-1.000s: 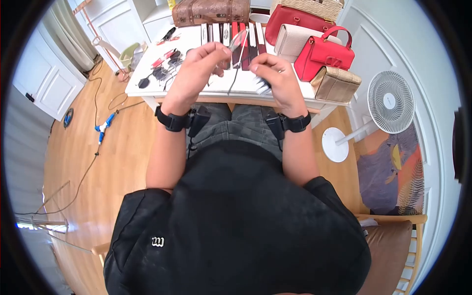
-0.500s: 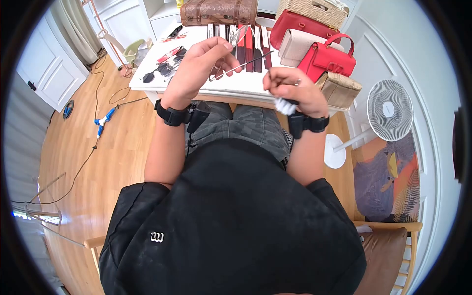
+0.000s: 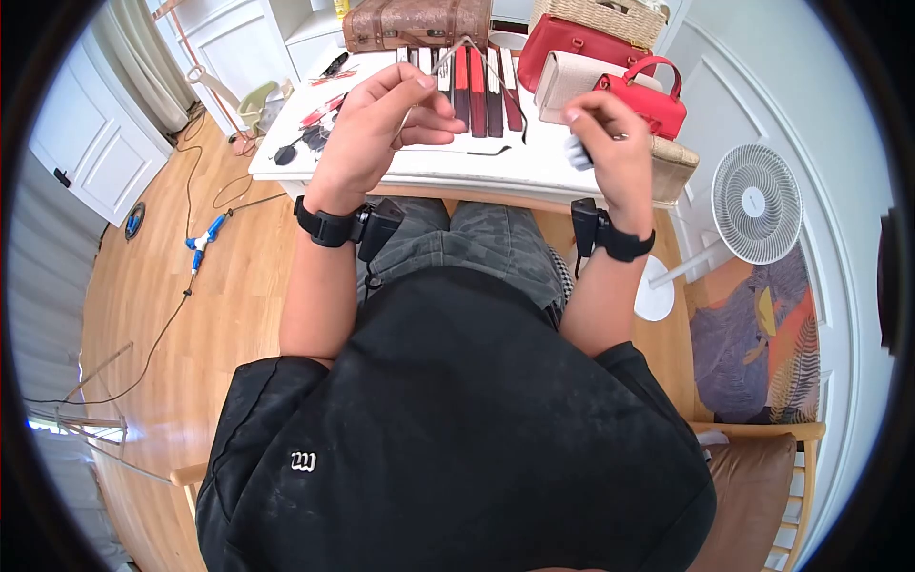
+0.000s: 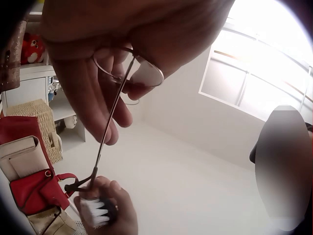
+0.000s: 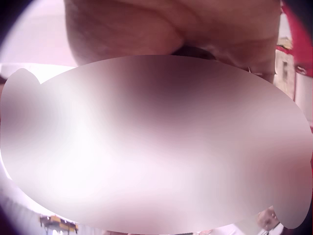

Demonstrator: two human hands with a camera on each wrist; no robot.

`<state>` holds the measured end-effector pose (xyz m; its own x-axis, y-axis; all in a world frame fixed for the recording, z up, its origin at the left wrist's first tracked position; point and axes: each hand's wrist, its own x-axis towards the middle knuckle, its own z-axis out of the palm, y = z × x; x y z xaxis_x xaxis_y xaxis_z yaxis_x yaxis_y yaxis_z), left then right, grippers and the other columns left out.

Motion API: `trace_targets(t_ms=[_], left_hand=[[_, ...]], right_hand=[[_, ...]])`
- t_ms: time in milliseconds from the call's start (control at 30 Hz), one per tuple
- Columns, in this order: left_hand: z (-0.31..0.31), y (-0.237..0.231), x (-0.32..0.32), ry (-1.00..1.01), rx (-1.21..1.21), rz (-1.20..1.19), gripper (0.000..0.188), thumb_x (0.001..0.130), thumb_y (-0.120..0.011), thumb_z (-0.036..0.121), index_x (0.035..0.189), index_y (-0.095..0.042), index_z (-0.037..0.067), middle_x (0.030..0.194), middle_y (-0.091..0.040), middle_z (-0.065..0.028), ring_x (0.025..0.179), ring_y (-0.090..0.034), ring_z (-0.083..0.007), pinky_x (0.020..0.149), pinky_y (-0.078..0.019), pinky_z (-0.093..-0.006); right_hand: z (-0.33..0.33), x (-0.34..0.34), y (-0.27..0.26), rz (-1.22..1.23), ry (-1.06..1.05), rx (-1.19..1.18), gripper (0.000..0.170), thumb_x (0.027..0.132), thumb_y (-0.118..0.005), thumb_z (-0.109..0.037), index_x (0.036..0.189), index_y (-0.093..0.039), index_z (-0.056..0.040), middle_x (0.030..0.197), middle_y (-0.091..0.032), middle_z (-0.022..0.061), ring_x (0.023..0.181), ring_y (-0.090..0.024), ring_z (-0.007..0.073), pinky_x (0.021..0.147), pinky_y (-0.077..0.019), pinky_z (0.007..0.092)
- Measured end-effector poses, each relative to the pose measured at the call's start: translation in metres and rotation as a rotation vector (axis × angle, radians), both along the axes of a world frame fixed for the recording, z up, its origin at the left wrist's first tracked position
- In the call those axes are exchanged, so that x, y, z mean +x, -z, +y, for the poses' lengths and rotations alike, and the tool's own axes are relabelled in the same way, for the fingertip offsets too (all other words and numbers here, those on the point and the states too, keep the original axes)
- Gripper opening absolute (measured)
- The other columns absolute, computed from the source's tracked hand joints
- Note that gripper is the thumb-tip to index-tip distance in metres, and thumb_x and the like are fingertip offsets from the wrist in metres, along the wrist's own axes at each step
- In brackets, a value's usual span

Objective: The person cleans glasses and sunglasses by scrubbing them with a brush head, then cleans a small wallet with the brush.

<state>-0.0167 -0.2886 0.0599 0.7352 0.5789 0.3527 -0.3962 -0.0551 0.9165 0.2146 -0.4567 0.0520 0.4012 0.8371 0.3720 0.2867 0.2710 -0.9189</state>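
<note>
My left hand [image 3: 381, 112] pinches a pair of thin metal-framed eyeglasses [image 4: 116, 105] by the front, near a clear lens, and holds them up over the white table [image 3: 400, 170]. Their temple arms stick out from the frame and end in dark tips. To the right, my right hand [image 3: 618, 143] has its fingers curled on a small black-and-white piece [image 4: 99, 212] with a striped or tufted edge; I cannot tell its kind. In the head view this hand is apart from the glasses. The right wrist view is mostly blurred.
Several sunglasses [image 3: 315, 138] lie at the table's left. A row of red, white and dark strips [image 3: 477, 105] lies at the back, before a brown case [image 3: 416, 24]. Handbags [image 3: 658, 100] stand at the right, with a white fan [image 3: 753, 202] beside the table.
My right hand has moved right, away from the glasses, still holding the black-and-white piece. My left hand has kept its grip while the glasses turned, and their temple arms now point down and right.
</note>
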Motion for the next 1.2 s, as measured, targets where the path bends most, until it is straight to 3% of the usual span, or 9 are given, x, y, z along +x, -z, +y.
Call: trace_targets(t_ms=[67, 133, 267, 333, 467, 633, 900, 1033, 1200], left_hand=[[0.0, -0.004, -0.001, -0.118, 0.021, 0.01, 0.017, 0.106, -0.063, 0.026, 0.102, -0.062, 0.009, 0.095, -0.072, -0.0063, 0.076, -0.073, -0.0141, 0.059, -0.0514, -0.0238], [0.002, -0.004, -0.001, -0.15, 0.009, -0.01, 0.018, 0.105, -0.064, 0.026, 0.104, -0.063, 0.009, 0.095, -0.072, -0.0073, 0.074, -0.072, -0.0144, 0.058, -0.0507, -0.0234], [-0.016, -0.008, 0.002, -0.246, 0.081, -0.001, 0.02, 0.102, -0.068, 0.026, 0.107, -0.065, 0.007, 0.098, -0.073, -0.0103, 0.07, -0.071, -0.0151, 0.057, -0.0491, -0.0222], [-0.025, -0.011, 0.002, -0.246, 0.095, -0.024, 0.021, 0.1, -0.071, 0.021, 0.105, -0.068, 0.002, 0.094, -0.074, -0.0092, 0.07, -0.073, -0.0146, 0.057, -0.0539, -0.025], [-0.05, -0.019, 0.001, -0.215, 0.249, 0.02, 0.013, 0.097, -0.074, 0.014, 0.098, -0.07, 0.001, 0.09, -0.073, -0.0047, 0.067, -0.068, -0.0095, 0.055, -0.0503, -0.0236], [-0.059, -0.018, 0.005, -0.501, 0.847, 0.101, 0.014, 0.089, -0.081, 0.012, 0.092, -0.072, 0.002, 0.09, -0.07, -0.0054, 0.072, -0.059, -0.0101, 0.064, -0.05, -0.0252], [-0.078, -0.008, 0.02, -0.417, 0.778, 0.079, 0.012, 0.091, -0.079, 0.011, 0.094, -0.072, 0.001, 0.092, -0.067, -0.0023, 0.064, -0.051, -0.0075, 0.06, -0.0444, -0.0241], [-0.074, -0.001, 0.027, -0.432, 0.754, 0.083, 0.016, 0.093, -0.077, 0.015, 0.097, -0.072, 0.0, 0.092, -0.067, -0.0084, 0.065, -0.059, -0.0155, 0.06, -0.0493, -0.0294], [-0.064, 0.019, 0.04, -0.484, 0.649, -0.026, 0.015, 0.099, -0.073, 0.014, 0.1, -0.069, 0.0, 0.085, -0.067, -0.0035, 0.071, -0.056, -0.0073, 0.064, -0.0466, -0.0242]], right_hand=[[-0.003, -0.021, -0.006, -0.053, 0.391, 0.584, 0.017, 0.098, -0.066, -0.016, 0.092, -0.066, -0.0001, 0.082, -0.062, 0.002, 0.072, -0.055, 0.0079, 0.064, -0.0445, 0.0246], [-0.007, -0.045, -0.016, 0.127, 0.195, 1.058, 0.021, 0.097, -0.055, -0.015, 0.086, -0.06, 0.0013, 0.083, -0.06, 0.0096, 0.073, -0.053, 0.0143, 0.069, -0.0465, 0.0287], [0.007, -0.087, -0.002, -0.212, 0.241, 1.122, 0.019, 0.097, -0.054, -0.017, 0.089, -0.056, -0.0001, 0.089, -0.059, 0.0148, 0.078, -0.056, 0.0212, 0.073, -0.0482, 0.035], [0.026, -0.1, 0.012, 0.027, 0.234, 0.969, 0.008, 0.095, -0.061, -0.004, 0.088, -0.062, 0.0004, 0.088, -0.063, 0.0088, 0.077, -0.055, 0.0132, 0.069, -0.0458, 0.0279], [0.056, -0.093, 0.039, 0.811, -0.275, 0.549, 0.016, 0.104, -0.065, -0.013, 0.097, -0.069, 0.0009, 0.092, -0.07, 0.0047, 0.083, -0.064, 0.0118, 0.073, -0.0524, 0.0294], [0.064, -0.086, 0.037, 0.76, -0.164, 0.578, 0.02, 0.105, -0.066, -0.018, 0.103, -0.07, 0.001, 0.098, -0.073, 0.0086, 0.087, -0.069, 0.0137, 0.073, -0.0567, 0.0308], [0.058, -0.064, 0.027, 1.089, -0.249, 0.589, 0.04, 0.111, -0.049, -0.043, 0.113, -0.063, -0.0056, 0.098, -0.071, 0.0069, 0.085, -0.07, 0.0187, 0.074, -0.0579, 0.0337], [0.056, -0.073, 0.027, 1.093, -0.243, 0.659, 0.045, 0.111, -0.05, -0.048, 0.117, -0.061, -0.0047, 0.103, -0.07, 0.0069, 0.091, -0.068, 0.0184, 0.081, -0.0564, 0.0343], [0.057, -0.085, 0.026, 1.015, -0.268, 0.694, 0.05, 0.11, -0.047, -0.048, 0.124, -0.059, -0.0014, 0.113, -0.069, 0.0101, 0.102, -0.066, 0.0203, 0.091, -0.054, 0.0363]])
